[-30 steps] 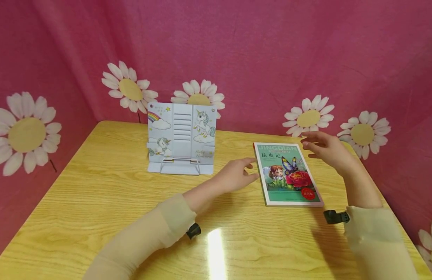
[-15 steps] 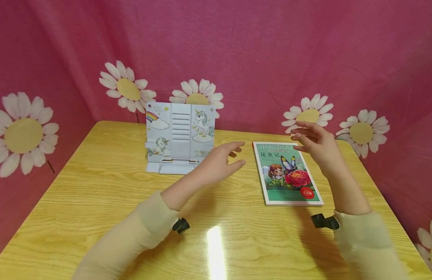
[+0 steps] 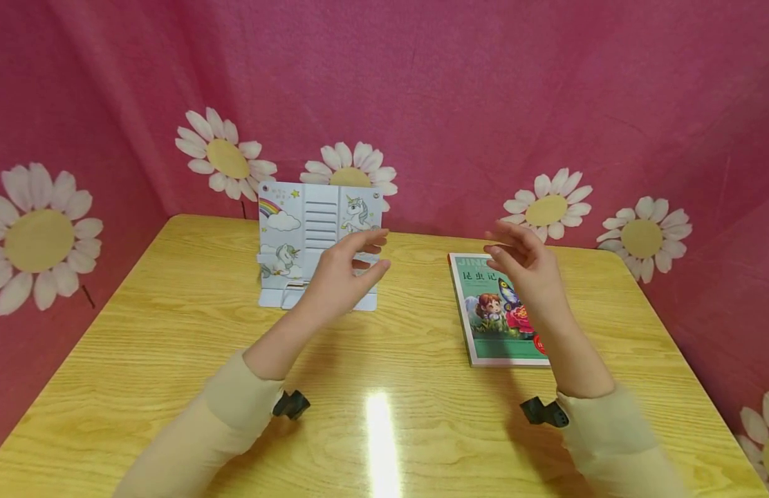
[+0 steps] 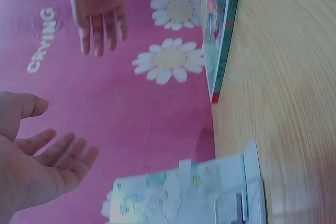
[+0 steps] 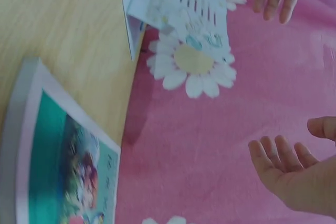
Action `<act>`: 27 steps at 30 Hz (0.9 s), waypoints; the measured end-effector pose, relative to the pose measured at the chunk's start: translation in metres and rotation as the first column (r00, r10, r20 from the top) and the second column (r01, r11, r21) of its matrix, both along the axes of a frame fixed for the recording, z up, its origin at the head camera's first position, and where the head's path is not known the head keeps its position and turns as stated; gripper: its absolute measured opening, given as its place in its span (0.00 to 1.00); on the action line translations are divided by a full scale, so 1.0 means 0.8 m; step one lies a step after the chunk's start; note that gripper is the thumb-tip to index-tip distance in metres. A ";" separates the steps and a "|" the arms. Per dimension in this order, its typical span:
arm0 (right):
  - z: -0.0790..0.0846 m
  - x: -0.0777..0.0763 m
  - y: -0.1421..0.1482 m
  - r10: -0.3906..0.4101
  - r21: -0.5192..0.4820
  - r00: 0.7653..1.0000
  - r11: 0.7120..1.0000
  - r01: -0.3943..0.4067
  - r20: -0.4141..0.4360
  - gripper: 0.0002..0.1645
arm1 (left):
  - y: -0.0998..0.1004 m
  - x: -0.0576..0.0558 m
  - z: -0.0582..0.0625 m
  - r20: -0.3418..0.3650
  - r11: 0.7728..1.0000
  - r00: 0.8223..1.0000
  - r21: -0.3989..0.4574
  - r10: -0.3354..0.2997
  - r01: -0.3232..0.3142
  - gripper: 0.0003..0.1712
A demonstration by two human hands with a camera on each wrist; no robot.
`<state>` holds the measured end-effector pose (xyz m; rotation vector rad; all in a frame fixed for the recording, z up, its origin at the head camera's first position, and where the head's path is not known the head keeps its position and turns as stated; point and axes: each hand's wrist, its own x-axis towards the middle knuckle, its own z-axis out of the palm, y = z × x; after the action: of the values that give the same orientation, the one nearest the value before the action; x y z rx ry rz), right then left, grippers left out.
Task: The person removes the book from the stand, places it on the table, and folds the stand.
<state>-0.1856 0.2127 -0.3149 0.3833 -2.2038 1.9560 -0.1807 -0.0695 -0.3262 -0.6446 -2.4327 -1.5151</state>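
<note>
In the head view my left hand (image 3: 337, 280) hovers in front of a white book stand (image 3: 281, 228) with unicorn pictures, hiding part of its right side. Its fingers are relaxed, with nothing in them. The stand is upright, with a wire page holder (image 4: 231, 205) at its foot. Farther right, my right hand (image 3: 530, 273) is raised over a green children's book (image 3: 490, 349) with a butterfly and flower cover. That hand is empty too, fingers loosely bent, and it overlaps the book's right part. The book lies flat, cover up.
Both objects are on a light wooden table (image 3: 422, 415). A pink cloth (image 3: 447, 104) with white daisies rises behind the table and at its sides. Small black wrist cameras (image 3: 291, 404) are strapped at both cuffs.
Both hands have moved left. My left hand has gone from beside the book to in front of the stand; my right has come from the book's far right corner to over it.
</note>
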 end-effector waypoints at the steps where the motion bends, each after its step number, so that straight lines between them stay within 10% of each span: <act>1: -0.002 0.001 -0.004 -0.006 -0.003 1.000 1.000 0.006 0.002 0.25 | -0.005 0.000 -0.001 -0.005 1.000 1.000 0.014 0.010 -0.010 0.25; 17: -0.034 -0.011 -0.062 -0.097 0.030 0.995 0.995 0.096 0.016 0.28 | -0.072 -0.014 -0.016 -0.063 0.966 0.971 0.133 0.232 -0.222 0.23; 27: -0.055 -0.023 -0.097 -0.066 0.007 0.997 0.998 0.066 0.041 0.29 | -0.104 -0.025 -0.033 -0.008 0.904 0.917 0.174 0.398 -0.391 0.24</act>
<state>-0.2039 0.1348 -0.3588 0.2693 -2.2177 1.9407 -0.2007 -0.1528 -0.3526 -0.1341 -2.1954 -1.4921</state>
